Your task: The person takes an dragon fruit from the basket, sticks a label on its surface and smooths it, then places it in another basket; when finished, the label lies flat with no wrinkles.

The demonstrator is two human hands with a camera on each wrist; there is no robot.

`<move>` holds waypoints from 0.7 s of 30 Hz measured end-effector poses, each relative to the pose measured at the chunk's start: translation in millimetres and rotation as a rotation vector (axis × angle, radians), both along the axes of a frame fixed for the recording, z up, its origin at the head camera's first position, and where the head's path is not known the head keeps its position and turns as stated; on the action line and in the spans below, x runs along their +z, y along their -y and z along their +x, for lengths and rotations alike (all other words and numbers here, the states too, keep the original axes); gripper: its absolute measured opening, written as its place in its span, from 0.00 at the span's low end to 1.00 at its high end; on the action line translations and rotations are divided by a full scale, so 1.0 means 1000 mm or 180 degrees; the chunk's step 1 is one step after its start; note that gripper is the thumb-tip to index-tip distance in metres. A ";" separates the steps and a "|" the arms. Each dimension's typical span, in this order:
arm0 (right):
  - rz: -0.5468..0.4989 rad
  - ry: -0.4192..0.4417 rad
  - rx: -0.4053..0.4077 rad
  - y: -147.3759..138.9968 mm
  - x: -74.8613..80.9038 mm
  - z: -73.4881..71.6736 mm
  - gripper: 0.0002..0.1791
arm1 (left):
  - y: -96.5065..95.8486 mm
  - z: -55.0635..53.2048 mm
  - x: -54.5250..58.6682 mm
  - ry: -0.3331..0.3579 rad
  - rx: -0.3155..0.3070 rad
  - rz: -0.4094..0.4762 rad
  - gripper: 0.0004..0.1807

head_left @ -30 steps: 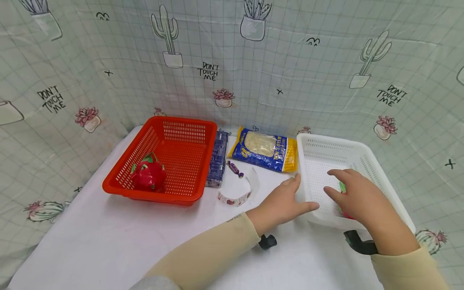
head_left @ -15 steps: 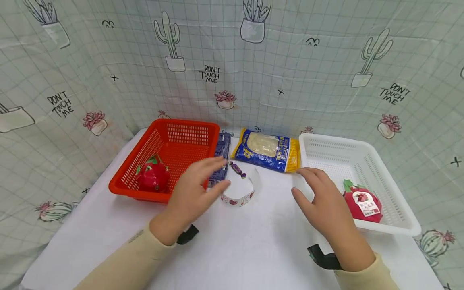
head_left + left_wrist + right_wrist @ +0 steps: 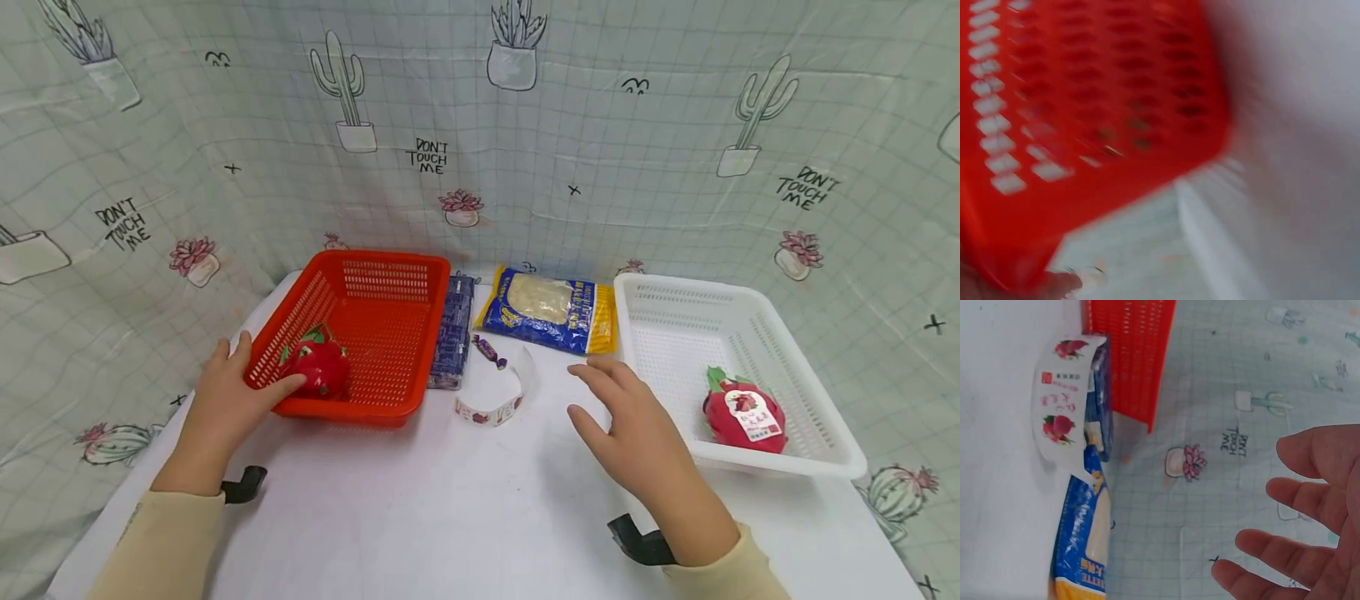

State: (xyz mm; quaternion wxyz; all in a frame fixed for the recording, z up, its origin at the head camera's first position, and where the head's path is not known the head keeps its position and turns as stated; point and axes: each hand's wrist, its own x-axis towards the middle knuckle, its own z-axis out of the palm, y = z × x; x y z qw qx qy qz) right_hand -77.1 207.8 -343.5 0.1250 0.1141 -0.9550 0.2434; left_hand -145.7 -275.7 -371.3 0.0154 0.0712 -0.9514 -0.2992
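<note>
At the left, my left hand (image 3: 225,404) is at the near-left corner of the red plastic basket (image 3: 393,333), thumb over the rim and fingers spread along the outer side. In the left wrist view the red basket's slotted wall (image 3: 1104,81) looms large, with a fingertip (image 3: 1063,284) by its rim. Inside the basket, close to the thumb, lies a dragon fruit (image 3: 321,367) with green leaf tips. My right hand (image 3: 645,433) hovers over the table left of the white basket (image 3: 813,400), fingers apart, holding nothing. A second dragon fruit (image 3: 738,417) with a white label sits in the white basket.
Between the baskets lie a blue and yellow food packet (image 3: 547,308), a purple wrapped candy (image 3: 489,350), a curled printed paper strip (image 3: 487,415) and a dark blue transparent pack (image 3: 452,337). A patterned cloth (image 3: 525,167) hangs behind the table.
My left hand has swung from beside the white basket across to the red basket's left corner. My right hand has come out of the white basket and shifted left, uncovering the labelled dragon fruit.
</note>
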 end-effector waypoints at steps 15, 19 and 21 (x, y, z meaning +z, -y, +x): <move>0.0519 0.0145 0.0485 0.041 -0.018 -0.012 0.27 | 0.027 0.005 -0.029 0.0390 -0.0218 0.1721 0.60; 0.1037 0.0186 0.1018 0.075 -0.005 -0.024 0.26 | 0.027 0.005 -0.029 0.0383 -0.0198 0.1715 0.59; 0.1357 0.0161 0.1310 0.093 0.004 -0.032 0.25 | 0.028 0.005 -0.028 0.0380 -0.0200 0.1685 0.60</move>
